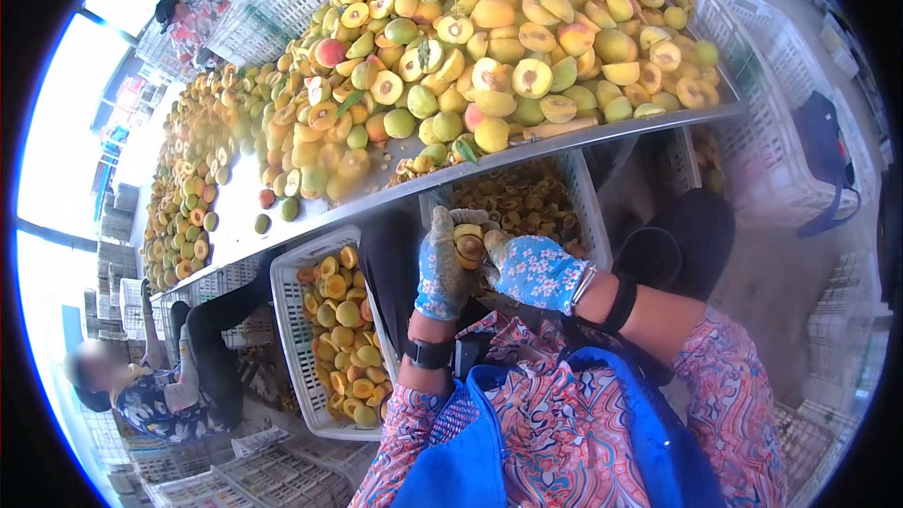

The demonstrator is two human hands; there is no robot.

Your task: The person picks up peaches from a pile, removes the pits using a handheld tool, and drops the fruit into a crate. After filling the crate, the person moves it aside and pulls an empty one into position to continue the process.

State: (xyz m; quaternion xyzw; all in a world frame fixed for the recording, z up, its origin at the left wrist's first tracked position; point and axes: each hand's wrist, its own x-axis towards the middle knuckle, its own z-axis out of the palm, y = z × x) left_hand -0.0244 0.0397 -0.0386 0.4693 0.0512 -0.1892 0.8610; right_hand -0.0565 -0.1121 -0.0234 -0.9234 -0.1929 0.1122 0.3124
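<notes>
My left hand point(444, 263), in a soiled patterned glove, is closed round a halved yellow fruit point(468, 245) with its pit cavity facing me. From the right, my right hand point(531, 268), in a blue flowered glove, has its fingertips pressed to the same fruit; whether it also grips a small tool is hidden. Both hands are above my lap, over the near end of a crate of cut scraps point(513, 198). A white crate point(287, 339) of halved fruit stands to the left of my left hand.
A metal table point(404, 190) heaped with whole and halved fruit crosses the view ahead. White crates point(752, 132) are stacked at the right, with a dark blue bag point(825, 146). One person point(169, 395) sits at the lower left, another point(193, 23) at the upper left.
</notes>
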